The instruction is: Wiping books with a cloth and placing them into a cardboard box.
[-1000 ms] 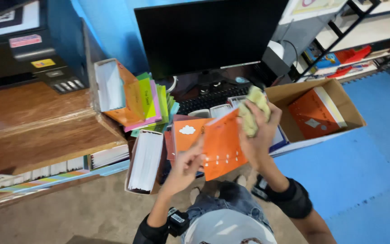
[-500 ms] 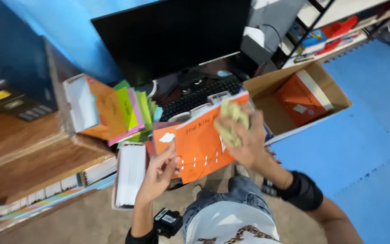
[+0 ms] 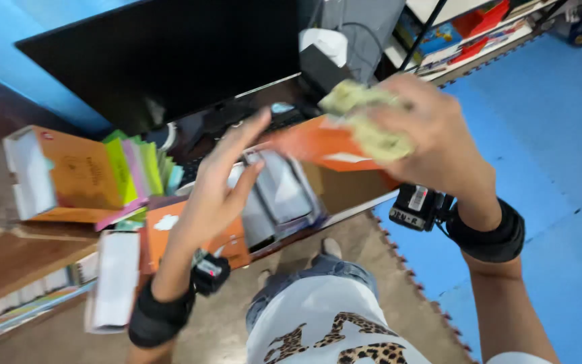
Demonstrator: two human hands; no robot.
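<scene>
right hand: we see its fingers closed around a crumpled yellow-green cloth, raised above the orange book.
left hand: fingers spread and open, holding nothing, just left of the book.
orange book: tilted and blurred, its right end under the cloth; we cannot tell what supports it.
behind: a dark monitor.
left: an orange box of coloured sheets on the wooden surface.
</scene>
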